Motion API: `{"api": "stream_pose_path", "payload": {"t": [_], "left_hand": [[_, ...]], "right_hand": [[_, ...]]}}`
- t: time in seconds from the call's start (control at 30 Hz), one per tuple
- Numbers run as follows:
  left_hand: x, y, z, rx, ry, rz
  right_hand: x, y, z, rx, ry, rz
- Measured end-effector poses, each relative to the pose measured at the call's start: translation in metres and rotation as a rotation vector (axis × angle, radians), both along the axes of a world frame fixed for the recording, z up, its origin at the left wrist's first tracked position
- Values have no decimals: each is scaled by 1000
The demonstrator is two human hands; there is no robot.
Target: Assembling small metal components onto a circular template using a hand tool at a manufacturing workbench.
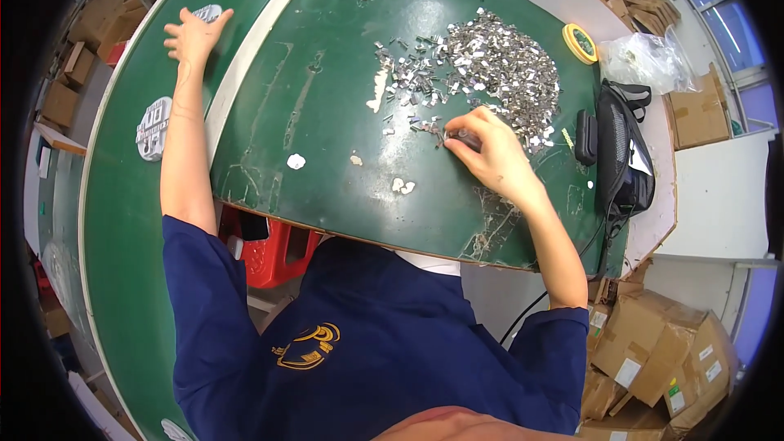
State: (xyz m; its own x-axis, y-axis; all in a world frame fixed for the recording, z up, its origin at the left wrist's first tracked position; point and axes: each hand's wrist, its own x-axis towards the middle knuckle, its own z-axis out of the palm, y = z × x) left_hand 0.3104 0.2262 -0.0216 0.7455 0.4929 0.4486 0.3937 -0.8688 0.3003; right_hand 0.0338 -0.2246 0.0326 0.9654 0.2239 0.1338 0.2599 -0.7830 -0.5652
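My left hand (pixel 194 37) is stretched far to the left over the green belt, its fingers spread. Beneath its fingertips lies a light grey moulded part (pixel 210 12), partly covered by the hand. A similar grey part (pixel 153 129) with slots rests on the belt beside my left forearm. Over the green table, my right hand (pixel 494 155) is closed, thumb and fingers curled together at the near edge of the scattered small pieces. What it holds is too small to name. A big pile of small silver, black and white pieces (pixel 506 65) covers the table beyond it.
A pale rail (pixel 260 33) divides belt and table. At the right are a yellow round container (pixel 580 43), a clear plastic bag (pixel 649 61), a black case (pixel 586 137) and a black mesh bag (pixel 625 151). A red stool (pixel 273 255) stands under the table; cardboard boxes (pixel 653 351) lie lower right.
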Motion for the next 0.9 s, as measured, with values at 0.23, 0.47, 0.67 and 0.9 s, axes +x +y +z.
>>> {"api": "stream_pose_path", "payload": {"t": [0.23,0.47,0.67,0.9], "left_hand": [[-9,28,3,-216,167,-33],[-26,-27,36,-307,-217,-219],[-122,-122,129,-543,-324,-718],[-219,-166,111,-771,7,-1237]], "right_hand": [[-1,-8,11,127,39,-82],[1,0,0,-5,-58,93],[5,3,22,322,64,-116],[3,-8,16,150,-28,-122]]}}
